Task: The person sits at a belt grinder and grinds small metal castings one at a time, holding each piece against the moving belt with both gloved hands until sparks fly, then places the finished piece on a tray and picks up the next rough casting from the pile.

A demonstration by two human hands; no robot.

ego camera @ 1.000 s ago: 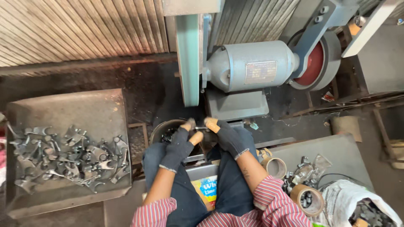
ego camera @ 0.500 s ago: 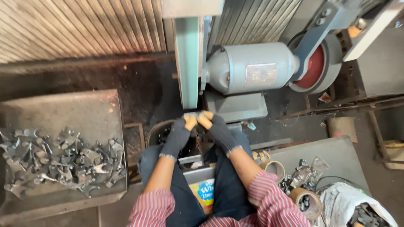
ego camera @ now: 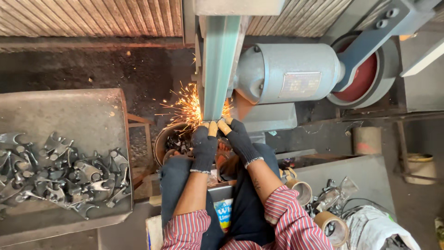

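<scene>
My left hand [ego camera: 205, 143] and my right hand [ego camera: 237, 136], both in dark knit gloves with bare yellow fingertips, meet at the lower end of a green sanding belt [ego camera: 219, 65]. Together they pinch a small metal part, which the fingers hide, against the belt. Orange sparks [ego camera: 185, 109] spray to the left from the contact point. Behind the belt sits the grey motor [ego camera: 289, 76] of the grinder with a red wheel [ego camera: 363, 78] on its right.
A metal tray [ego camera: 69, 120] at left holds several grey forged metal parts [ego camera: 60, 173]. A round bucket [ego camera: 169, 141] with more parts stands under the belt. Tape rolls [ego camera: 330, 227], a cloth bag and a grey table [ego camera: 351, 169] lie at right.
Both hands moved up from the lap to the belt and pressed the part against it; sparks now fly. The view has shifted closer.
</scene>
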